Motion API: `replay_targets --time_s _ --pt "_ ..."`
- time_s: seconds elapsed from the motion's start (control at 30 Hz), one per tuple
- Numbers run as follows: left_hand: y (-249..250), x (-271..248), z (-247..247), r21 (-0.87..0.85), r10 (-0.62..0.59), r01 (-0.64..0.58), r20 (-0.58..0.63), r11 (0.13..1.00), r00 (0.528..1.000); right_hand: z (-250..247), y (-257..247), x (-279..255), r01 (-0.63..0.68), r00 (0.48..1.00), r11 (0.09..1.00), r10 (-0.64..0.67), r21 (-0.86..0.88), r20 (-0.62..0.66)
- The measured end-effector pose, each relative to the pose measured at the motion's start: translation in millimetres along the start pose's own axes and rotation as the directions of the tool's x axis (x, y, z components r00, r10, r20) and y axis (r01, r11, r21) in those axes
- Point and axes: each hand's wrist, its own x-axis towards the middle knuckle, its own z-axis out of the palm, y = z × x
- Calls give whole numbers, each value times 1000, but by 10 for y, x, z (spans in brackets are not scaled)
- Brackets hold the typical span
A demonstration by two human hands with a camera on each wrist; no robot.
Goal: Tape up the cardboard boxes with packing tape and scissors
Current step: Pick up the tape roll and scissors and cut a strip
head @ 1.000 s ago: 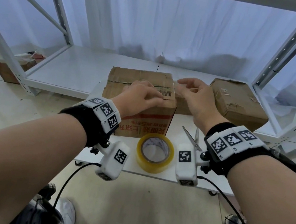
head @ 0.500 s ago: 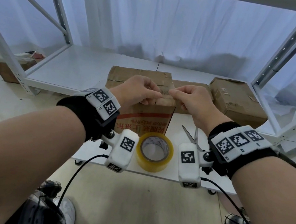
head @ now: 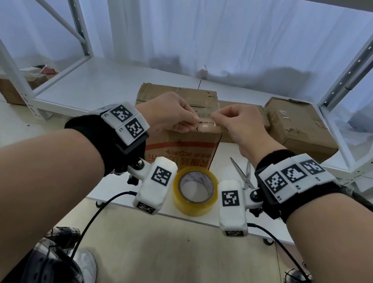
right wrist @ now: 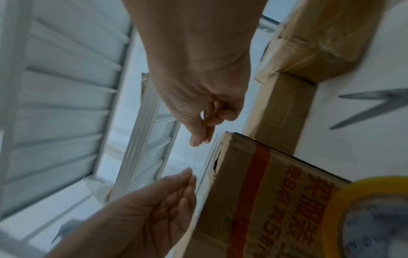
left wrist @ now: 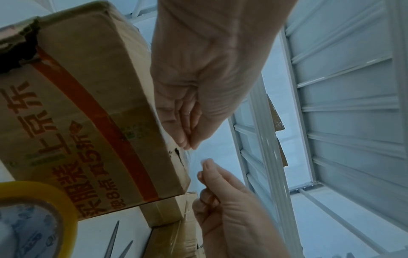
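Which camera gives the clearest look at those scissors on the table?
The head view: the scissors lie open on the white table, blades clear, handles hidden behind the right wrist camera. The right wrist view shows only blurred blades; the left wrist view only the blade tips.

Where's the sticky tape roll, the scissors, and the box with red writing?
tape roll (head: pixel 195 196): head view, on its yellow outer band.
scissors (head: pixel 240 172): head view, on a metal blade.
box with red writing (head: pixel 179 151): head view, on its front face.
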Motion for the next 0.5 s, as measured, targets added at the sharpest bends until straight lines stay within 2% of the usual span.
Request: replay_targets --time_s 0.1,0.2,0.3,0.43,0.5 --pt "11 -63 -77 27 -80 79 26 996 996 47 -95 67 155 987 951 -137 -267 85" --pt "-4 -105 -171 165 -96 96 -6 982 995 39 -166 118 232 958 920 -160 -315 236" --pt "-28 -81 -196 206 -45 58 -66 977 997 -2 -178 136 226 928 923 -106 -313 357" --pt "-48 -36 -107 320 104 -62 -117 946 988 -8 -209 182 251 908 894 -85 -370 409" --pt "-59 -26 -71 390 138 -82 -118 917 983 1 -220 210 261 902 885 -81 -386 423"
